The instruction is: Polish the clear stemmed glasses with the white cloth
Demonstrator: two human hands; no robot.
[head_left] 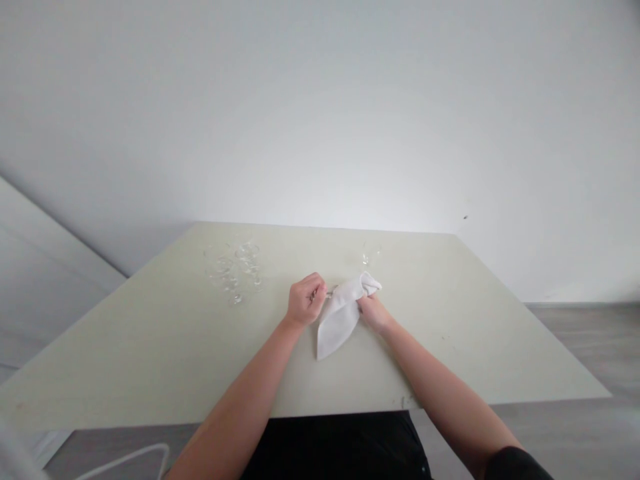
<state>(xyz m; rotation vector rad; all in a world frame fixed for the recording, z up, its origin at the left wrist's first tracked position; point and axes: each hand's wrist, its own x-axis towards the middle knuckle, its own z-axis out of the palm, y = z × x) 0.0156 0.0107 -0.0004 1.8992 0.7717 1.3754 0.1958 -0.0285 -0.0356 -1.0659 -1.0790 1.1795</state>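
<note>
Over the middle of a pale table [150, 347], my left hand [305, 300] is closed around the stem or foot of a clear glass [330, 292], most of which is hidden. My right hand [373, 310] is closed on a white cloth [340, 320]. The cloth wraps the glass's bowl and hangs down toward me. The two hands are a few centimetres apart with the glass lying sideways between them.
Several clear stemmed glasses [235, 270] stand in a group at the table's far left. One more clear glass [370, 253] stands just behind the cloth. A white wall rises behind the table; grey floor shows to the right.
</note>
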